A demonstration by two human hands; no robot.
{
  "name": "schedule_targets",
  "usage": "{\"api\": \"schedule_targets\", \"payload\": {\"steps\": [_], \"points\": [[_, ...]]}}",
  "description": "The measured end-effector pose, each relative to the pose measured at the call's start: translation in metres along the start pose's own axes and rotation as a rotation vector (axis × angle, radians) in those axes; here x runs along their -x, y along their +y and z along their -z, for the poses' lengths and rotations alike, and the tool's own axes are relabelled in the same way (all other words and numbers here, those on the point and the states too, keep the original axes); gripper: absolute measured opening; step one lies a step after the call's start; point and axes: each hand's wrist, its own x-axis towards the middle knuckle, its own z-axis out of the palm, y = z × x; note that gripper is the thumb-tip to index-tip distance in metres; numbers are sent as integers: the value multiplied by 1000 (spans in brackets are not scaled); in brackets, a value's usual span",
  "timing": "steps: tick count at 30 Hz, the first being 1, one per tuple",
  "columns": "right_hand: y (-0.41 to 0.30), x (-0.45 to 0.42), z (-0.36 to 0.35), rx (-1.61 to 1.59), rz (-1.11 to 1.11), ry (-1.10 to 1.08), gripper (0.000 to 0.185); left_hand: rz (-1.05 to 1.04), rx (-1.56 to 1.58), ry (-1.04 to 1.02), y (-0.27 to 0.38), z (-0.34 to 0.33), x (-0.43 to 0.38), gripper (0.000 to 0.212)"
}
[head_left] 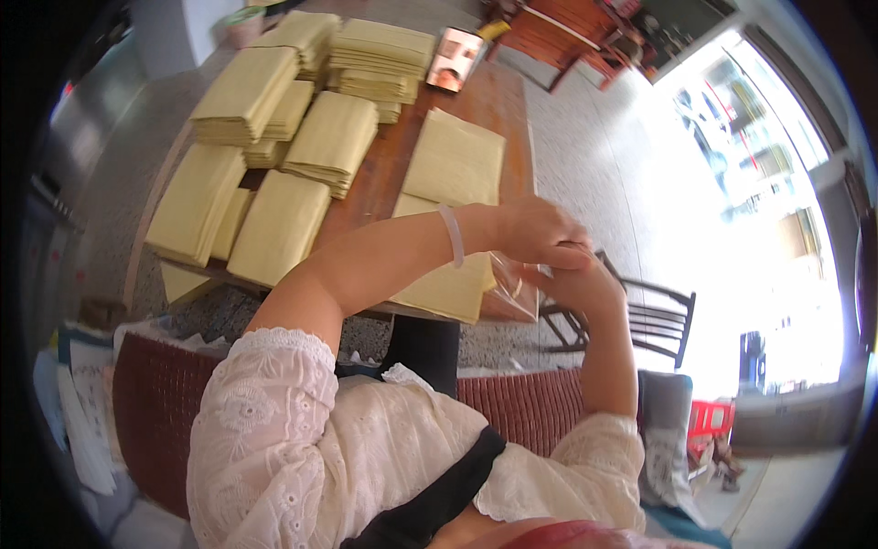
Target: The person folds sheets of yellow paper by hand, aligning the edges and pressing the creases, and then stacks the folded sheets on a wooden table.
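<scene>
My left hand (538, 230), a pale bangle on its wrist, reaches over the right part of the wooden table and lies against my right hand (583, 278). Its fingers and thumb are bent over the back of the right hand; blur and overlap hide whether either hand holds anything. Beneath the arms, flat yellow paper sheets (456, 161) overlap near the table's right side. A clear plastic sheet (511, 295) shows at the near right corner. Folded yellow paper stacks (333, 141) fill the left part of the table.
A lit phone (454, 60) stands beyond the papers on the wooden table (511, 96). A dark slatted chair (655, 309) is to the right. Behind me runs a brown woven seat (525, 401). A reddish wooden piece of furniture (569, 31) stands at the far side.
</scene>
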Motion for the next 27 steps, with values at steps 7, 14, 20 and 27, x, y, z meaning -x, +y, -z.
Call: {"api": "schedule_targets", "payload": {"steps": [7,14,20,27], "points": [[10,-11,-65,5,487,1123,49,-452,692,192,62,-98,34,53],[19,71,-15,-292,-107,901,20,-369,127,386,30,-49,101,38],[-2,72,-59,-593,122,842,19,-371,-453,613,-25,-65,160,23],[-8,66,-64,-657,155,776,19,-380,-421,838,-53,-61,197,19]]}}
